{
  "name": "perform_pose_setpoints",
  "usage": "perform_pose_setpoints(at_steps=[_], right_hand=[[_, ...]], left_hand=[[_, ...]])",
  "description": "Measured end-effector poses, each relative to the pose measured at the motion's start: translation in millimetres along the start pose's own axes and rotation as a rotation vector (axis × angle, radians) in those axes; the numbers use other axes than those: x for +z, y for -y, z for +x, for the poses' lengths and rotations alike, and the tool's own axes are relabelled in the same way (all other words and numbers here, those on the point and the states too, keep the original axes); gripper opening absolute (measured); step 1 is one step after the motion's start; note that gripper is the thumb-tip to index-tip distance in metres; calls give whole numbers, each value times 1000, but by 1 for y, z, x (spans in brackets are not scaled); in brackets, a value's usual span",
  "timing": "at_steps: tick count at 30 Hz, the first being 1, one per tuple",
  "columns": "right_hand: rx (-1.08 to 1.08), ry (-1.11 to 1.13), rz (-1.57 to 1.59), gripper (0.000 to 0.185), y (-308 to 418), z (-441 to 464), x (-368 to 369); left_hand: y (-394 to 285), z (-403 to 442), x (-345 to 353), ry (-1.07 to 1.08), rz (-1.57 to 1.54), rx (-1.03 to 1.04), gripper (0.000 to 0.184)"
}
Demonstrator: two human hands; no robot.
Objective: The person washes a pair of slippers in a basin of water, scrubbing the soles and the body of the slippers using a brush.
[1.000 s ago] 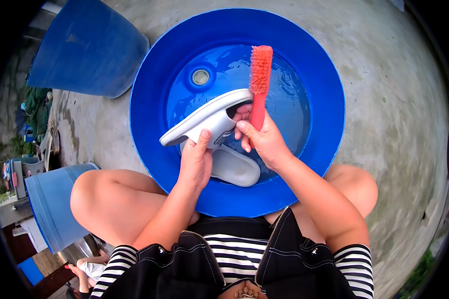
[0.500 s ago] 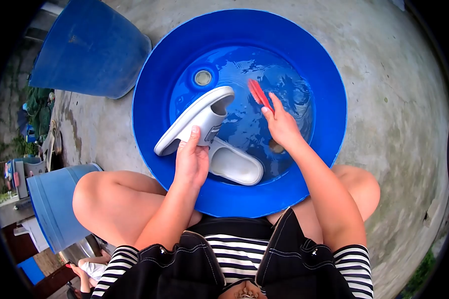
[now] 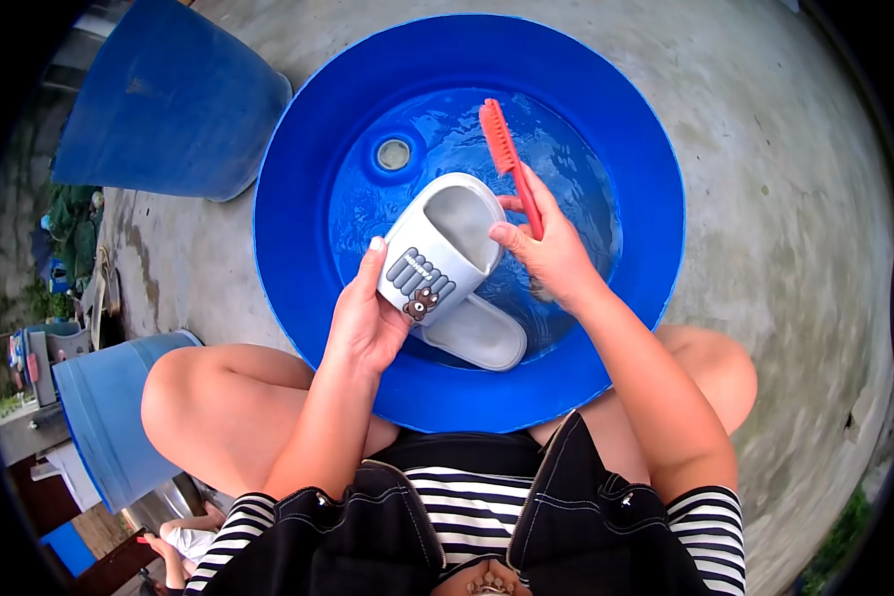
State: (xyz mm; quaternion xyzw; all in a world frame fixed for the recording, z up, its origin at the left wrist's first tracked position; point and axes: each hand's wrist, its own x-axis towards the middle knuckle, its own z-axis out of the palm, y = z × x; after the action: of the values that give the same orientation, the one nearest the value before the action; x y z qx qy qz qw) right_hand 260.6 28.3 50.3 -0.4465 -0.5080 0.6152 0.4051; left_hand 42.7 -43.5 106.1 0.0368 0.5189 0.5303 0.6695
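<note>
A white slipper [image 3: 422,263] with a bear on its strap is gripped at its lower left by my left hand [image 3: 366,323]. Wrapped round the handle of a red brush [image 3: 502,144] is my right hand [image 3: 556,248], whose thumb is at the slipper's right edge. The brush points up and away, its bristles to the left and off the slipper. Below the held slipper, a second pale slipper [image 3: 482,338] lies in the blue tub [image 3: 636,129], which holds shallow water.
A large blue bucket [image 3: 174,104] stands at the upper left, and a lighter blue bucket [image 3: 119,412] is beside my left knee. Another person [image 3: 184,541] shows partly at the lower left. Concrete ground [image 3: 775,228] surrounds the tub.
The held slipper has turned from its side so that its strap and opening face up. The brush went down toward the water and came back up beside the slipper in my right hand.
</note>
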Motion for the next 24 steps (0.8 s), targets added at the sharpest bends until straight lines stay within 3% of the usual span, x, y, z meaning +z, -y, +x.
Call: perform_pose_setpoints(at_steps=[1,3,5,7,8,9,10,12,15,17,18,20,21,23,24], right_hand=[[4,2,-4,95,4,-1,0],[293,72,153,93,14,-3,1],[308,42,82,82,14,-1,3],[504,-128,-48,67,13,5,6],[515,-163,-14,56,4,9,1],[535,-194,71,40,6,12,-4],[537,-171,165,32,-2,17,-15],[546,-170,277,21,-9,25,-34],[553,-183,268,18,-3,28,-42],[592,-128,244,27,-4,28,-45],[590,-125,246,27,-4,27,-44],[538,-234,-214,47,-2,27,-47],[536,-232,-212,47,-16,29,-56],[236,-295,-1251,60,-55,34,-77],[417,-227,-1200,52,-27,28,-67]], left_hand=[[-2,-4,4,12,-5,-58,55],[1,1,-5,48,-23,-93,56],[5,6,-12,87,-38,-123,58],[4,7,-14,179,397,-10,60],[1,5,-14,175,774,131,61],[0,-2,-7,28,1121,294,58],[-2,-8,-3,20,1470,612,58],[2,-12,-3,7,1804,947,60],[15,3,-21,-41,1924,1060,54],[16,13,-37,10,1884,852,50],[16,13,-37,-20,1827,891,46],[16,12,-31,-106,1813,854,43],[15,12,-29,-187,1796,815,41],[16,16,-32,-229,1760,851,36],[16,17,-32,-283,1748,752,34]])
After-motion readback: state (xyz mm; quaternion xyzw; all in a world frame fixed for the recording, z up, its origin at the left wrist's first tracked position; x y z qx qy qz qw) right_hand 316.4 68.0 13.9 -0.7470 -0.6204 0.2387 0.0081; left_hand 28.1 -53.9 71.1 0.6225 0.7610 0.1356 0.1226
